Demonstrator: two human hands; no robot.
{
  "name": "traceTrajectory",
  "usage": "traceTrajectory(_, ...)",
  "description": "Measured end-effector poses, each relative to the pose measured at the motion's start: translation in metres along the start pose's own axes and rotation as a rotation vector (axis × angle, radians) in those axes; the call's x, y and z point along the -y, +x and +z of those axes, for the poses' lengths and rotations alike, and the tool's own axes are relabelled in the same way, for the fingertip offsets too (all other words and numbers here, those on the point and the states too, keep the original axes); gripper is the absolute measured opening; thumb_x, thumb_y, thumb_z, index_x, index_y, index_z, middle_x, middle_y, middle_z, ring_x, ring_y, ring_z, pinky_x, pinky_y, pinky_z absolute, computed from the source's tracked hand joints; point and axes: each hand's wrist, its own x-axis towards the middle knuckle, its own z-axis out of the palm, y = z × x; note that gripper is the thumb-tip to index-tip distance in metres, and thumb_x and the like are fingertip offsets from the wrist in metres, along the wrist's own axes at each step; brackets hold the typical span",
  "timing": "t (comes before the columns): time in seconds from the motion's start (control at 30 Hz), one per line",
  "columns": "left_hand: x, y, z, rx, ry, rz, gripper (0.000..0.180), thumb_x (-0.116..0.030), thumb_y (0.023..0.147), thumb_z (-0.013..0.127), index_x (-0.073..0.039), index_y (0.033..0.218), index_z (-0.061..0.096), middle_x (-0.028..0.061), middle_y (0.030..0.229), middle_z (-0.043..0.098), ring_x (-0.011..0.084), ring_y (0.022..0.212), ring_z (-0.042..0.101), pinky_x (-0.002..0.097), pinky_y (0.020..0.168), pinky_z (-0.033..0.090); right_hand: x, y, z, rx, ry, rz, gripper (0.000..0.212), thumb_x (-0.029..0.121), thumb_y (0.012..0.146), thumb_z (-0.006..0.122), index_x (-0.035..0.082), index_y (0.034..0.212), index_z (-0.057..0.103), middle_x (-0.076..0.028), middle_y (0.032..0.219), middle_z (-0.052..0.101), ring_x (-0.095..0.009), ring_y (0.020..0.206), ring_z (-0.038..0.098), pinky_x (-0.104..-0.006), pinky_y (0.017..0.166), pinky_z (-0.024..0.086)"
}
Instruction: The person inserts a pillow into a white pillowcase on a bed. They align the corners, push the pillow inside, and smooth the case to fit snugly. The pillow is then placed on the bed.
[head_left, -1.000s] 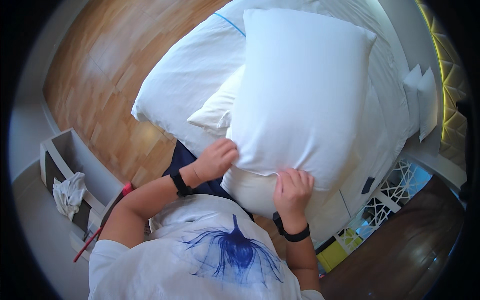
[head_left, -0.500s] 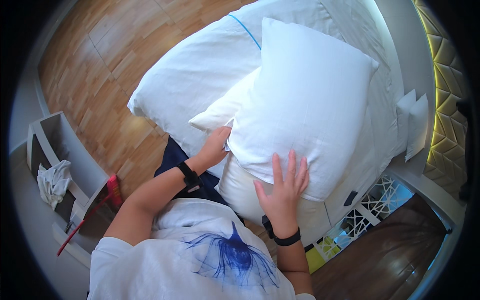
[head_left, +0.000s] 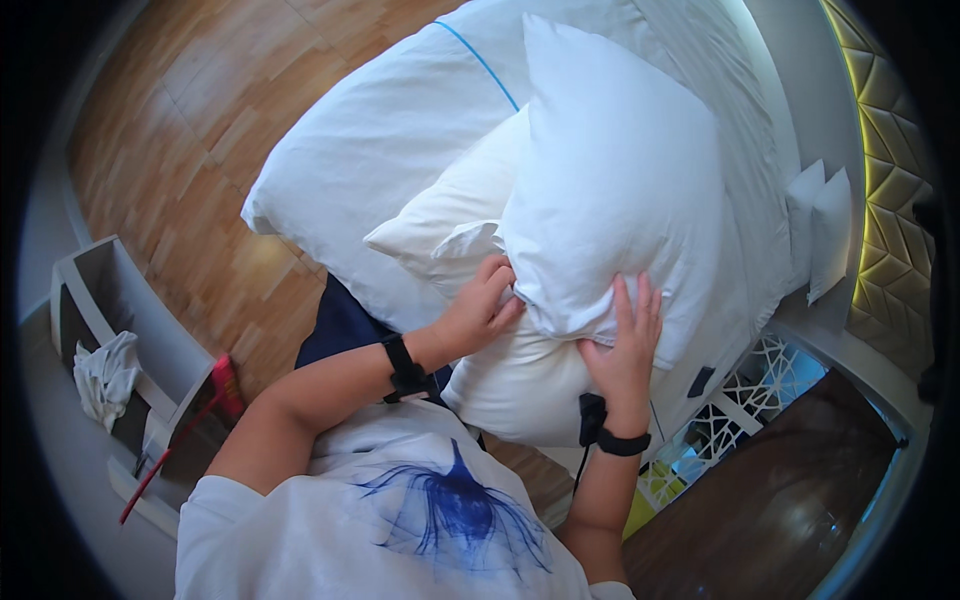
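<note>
Left hand (head_left: 476, 308) pinches a white pillow (head_left: 620, 180) by its edge, right hand (head_left: 624, 358) spreads open-fingered against it: apparent edge-straightening, calling for steady tension.

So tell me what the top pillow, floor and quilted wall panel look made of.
Top pillow: likely smooth, matte cotton or blend, from its soft creases. Floor: wood or laminate, slightly glossy; plank grain and reflection show. Quilted wall panel: perhaps leatherette, from its satiny sheen.

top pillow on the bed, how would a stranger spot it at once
On the white bed, find the right hand. It rests on the near edge of the top pillow, which is brighter white than the cream pillow beneath it.
</note>
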Motion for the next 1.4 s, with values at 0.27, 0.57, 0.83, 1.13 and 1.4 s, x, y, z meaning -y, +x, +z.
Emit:
traceTrajectory(0.27, -0.069, 0.026, 0.044, -0.032, -0.19, 0.138, 0.028, 0.002, 0.086, 0.065, -0.005, 0.111, 0.056, 0.0154, 0.127, 0.048, 0.0305, 0.117, 0.052, 0.0347, 0.1, 0.042, -0.013, -0.007, -0.07, -0.019, 0.005, 0.041, 0.074, 0.017, 0.074, 0.081, 0.004, 0.14, 0.051, -0.022, 0.147, 0.046, -0.042, 0.135, 0.043, -0.0474, 0.11, 0.038)
traceTrajectory(0.57, -0.065, 0.041, 0.065, 0.043, -0.286, 0.219, 0.037, 0.009, 0.085, 0.053, -0.006, 0.119, 0.054, 0.0166, 0.129, 0.047, 0.0294, 0.115, 0.053, 0.0335, 0.094, 0.046, 0.0, -0.008, -0.036, -0.098, -0.184, 0.179, 0.074, 0.014, 0.076, 0.073, -0.001, 0.142, 0.044, -0.024, 0.133, 0.052, -0.042, 0.119, 0.055, -0.0459, 0.098, 0.046)
traceTrajectory(0.83, -0.014, 0.062, 0.047, -0.37, 0.522, 0.22, 0.031, -0.004, 0.082, 0.068, -0.007, 0.109, 0.056, 0.0123, 0.118, 0.054, 0.03, 0.116, 0.053, 0.0493, 0.107, 0.029, -0.031, 0.005, -0.027, -0.118, -0.107, 0.19, 0.047, 0.006, 0.08, 0.065, -0.002, 0.125, 0.058, -0.02, 0.114, 0.063, -0.038, 0.105, 0.062, -0.0441, 0.088, 0.051)
traceTrajectory(1.13, -0.004, 0.012, 0.019, 0.174, 0.41, 0.03, 0.017, -0.015, 0.089, 0.067, -0.007, 0.095, 0.054, 0.0153, 0.075, 0.06, 0.0361, 0.073, 0.061, 0.0458, 0.063, 0.047, -0.024, -0.003, -0.033, -0.09, 0.071, 0.193, 0.051, 0.011, 0.081, 0.072, -0.002, 0.128, 0.057, -0.024, 0.12, 0.064, -0.04, 0.108, 0.062, -0.0439, 0.092, 0.051)
traceTrajectory(1.4, -0.049, -0.035, 0.02, 0.422, 0.288, 0.089, 0.017, -0.01, 0.087, 0.068, -0.006, 0.095, 0.053, 0.0129, 0.069, 0.058, 0.0368, 0.067, 0.06, 0.0461, 0.061, 0.048, -0.017, -0.03, -0.056, -0.017, 0.175, 0.202, 0.058, 0.014, 0.083, 0.073, -0.001, 0.135, 0.052, -0.028, 0.132, 0.055, -0.043, 0.12, 0.055, -0.0445, 0.101, 0.046)
